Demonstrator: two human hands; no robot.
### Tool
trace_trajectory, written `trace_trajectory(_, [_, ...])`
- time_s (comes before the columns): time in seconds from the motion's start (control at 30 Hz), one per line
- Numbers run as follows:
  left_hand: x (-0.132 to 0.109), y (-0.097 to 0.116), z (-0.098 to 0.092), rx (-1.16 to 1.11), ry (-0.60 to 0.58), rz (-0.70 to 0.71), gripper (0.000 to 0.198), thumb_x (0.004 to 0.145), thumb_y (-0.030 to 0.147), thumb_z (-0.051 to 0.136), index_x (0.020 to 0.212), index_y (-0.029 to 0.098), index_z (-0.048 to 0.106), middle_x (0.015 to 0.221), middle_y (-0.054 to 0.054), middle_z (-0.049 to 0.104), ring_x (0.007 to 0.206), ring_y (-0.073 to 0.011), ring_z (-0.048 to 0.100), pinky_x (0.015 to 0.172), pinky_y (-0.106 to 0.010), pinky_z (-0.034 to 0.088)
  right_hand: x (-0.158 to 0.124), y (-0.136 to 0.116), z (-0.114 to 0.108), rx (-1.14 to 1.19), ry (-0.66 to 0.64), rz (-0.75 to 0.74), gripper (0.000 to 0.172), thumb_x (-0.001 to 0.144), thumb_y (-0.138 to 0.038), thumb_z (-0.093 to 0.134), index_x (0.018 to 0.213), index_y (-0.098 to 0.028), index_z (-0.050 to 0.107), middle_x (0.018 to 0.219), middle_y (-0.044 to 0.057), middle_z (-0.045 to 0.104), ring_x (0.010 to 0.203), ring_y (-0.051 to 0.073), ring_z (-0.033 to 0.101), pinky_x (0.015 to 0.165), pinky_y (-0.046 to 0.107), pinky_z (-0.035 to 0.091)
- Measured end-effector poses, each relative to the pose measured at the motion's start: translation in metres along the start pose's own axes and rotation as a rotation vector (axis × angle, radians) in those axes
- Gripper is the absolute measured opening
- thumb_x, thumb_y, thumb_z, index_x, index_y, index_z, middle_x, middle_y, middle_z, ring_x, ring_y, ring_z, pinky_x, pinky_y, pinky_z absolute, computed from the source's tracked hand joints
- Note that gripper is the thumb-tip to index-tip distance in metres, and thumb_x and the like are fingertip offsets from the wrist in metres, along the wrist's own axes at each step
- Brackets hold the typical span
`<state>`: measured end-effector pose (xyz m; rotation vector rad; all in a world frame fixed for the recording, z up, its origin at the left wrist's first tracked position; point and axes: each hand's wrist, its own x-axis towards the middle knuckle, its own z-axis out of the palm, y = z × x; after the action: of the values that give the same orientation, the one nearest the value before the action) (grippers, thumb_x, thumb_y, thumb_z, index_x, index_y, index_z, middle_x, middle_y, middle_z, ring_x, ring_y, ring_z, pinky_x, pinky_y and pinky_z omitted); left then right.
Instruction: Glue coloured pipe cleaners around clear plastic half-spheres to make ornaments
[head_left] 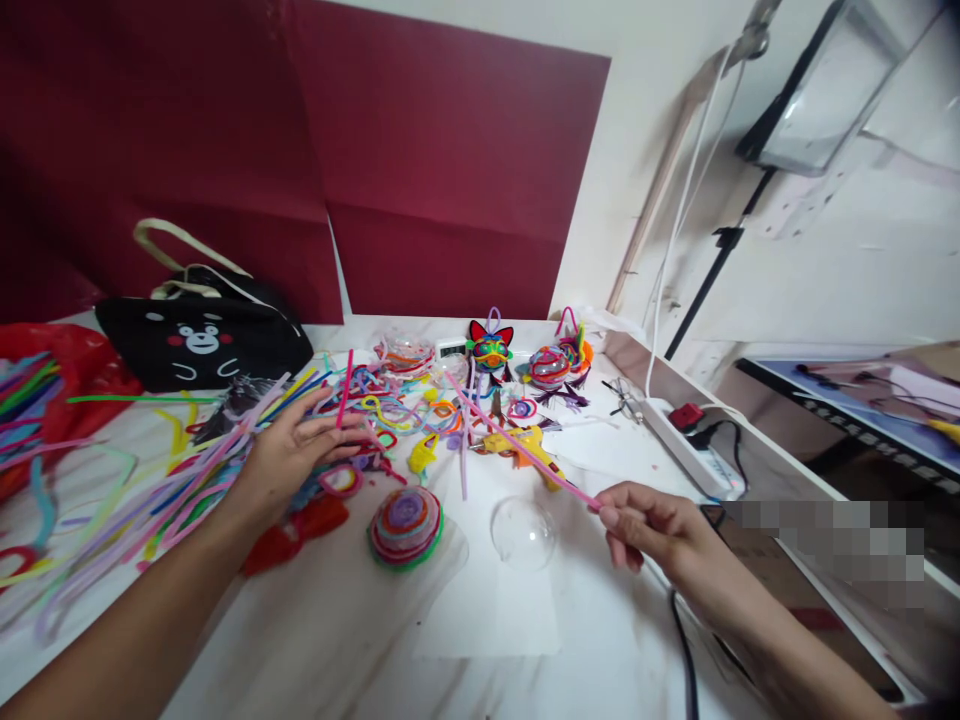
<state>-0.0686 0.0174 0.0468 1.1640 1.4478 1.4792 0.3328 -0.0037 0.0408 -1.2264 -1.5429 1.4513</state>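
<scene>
A long pink pipe cleaner (525,452) is pinched by one end in my right hand (652,525), its far end slanting up and left across the table. My left hand (300,445) is at the edge of a pile of pipe cleaners (202,470), with a short magenta pipe cleaner (346,385) rising from between its fingers. Between my hands sits a dome (406,527) coiled in purple, pink, red and green pipe cleaner. Beside it, nearer my right hand, lies a clear plastic half-sphere (523,535). A yellow glue gun (517,445) rests behind that.
At the back stand a colourful lion-head ornament (491,350) and a wrapped ball (550,367). A black bag (202,340) leans at the left by a red plastic bag (97,365). To the right are glasses (625,400), a power strip (686,450) and dark cables.
</scene>
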Motion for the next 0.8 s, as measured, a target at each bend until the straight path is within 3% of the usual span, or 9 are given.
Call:
trace_trajectory(0.13, [0.002,0.003,-0.017,0.225,0.175,0.038,0.052,0.075,0.032,0.07,0.122,0.016,0.057,0.091,-0.006,0.075,0.071,-0.0186,0.072,0.064,-0.027,0.058,-0.002,0.002,-0.002,-0.018,0.007,0.006,0.044,0.078,-0.06,0.07,0.081,-0.016,0.065,0.054,0.001,0.062,0.051,0.01,0.046,0.052,0.024,0.038])
trace_trajectory(0.3, [0.004,0.004,-0.029,0.247,0.28,0.049,0.034,0.07,0.033,0.068,0.099,0.015,0.062,0.077,-0.002,0.072,0.059,-0.0141,0.066,0.053,-0.022,0.051,-0.002,-0.001,0.0,-0.015,0.0,0.005,0.045,0.077,-0.061,0.071,0.081,-0.016,0.065,0.054,0.001,0.062,0.051,0.01,0.046,0.052,0.024,0.038])
trace_trajectory(0.4, [0.005,0.002,-0.03,0.259,0.297,0.061,0.033,0.068,0.036,0.068,0.094,0.016,0.063,0.076,-0.001,0.071,0.059,-0.0137,0.065,0.053,-0.021,0.05,0.001,-0.006,0.005,-0.006,-0.031,0.002,0.046,0.076,-0.061,0.071,0.082,-0.016,0.065,0.054,0.001,0.063,0.05,0.01,0.047,0.052,0.024,0.038])
trace_trajectory(0.57, [0.003,-0.006,-0.032,0.321,0.302,0.061,0.035,0.074,0.044,0.067,0.098,0.019,0.065,0.071,0.0,0.07,0.052,-0.015,0.059,0.038,-0.02,0.04,0.012,-0.019,0.02,0.016,-0.07,-0.014,0.048,0.073,-0.063,0.073,0.079,-0.016,0.063,0.052,-0.001,0.062,0.047,0.009,0.046,0.051,0.024,0.037])
trace_trajectory(0.8, [-0.011,0.003,-0.021,0.304,0.24,0.133,0.023,0.083,0.039,0.064,0.096,0.02,0.063,0.074,0.003,0.069,0.061,-0.0144,0.059,0.051,-0.022,0.046,0.056,-0.035,0.064,0.041,-0.14,-0.107,0.044,0.074,-0.059,0.071,0.078,-0.018,0.059,0.054,-0.002,0.063,0.044,0.009,0.045,0.048,0.023,0.037])
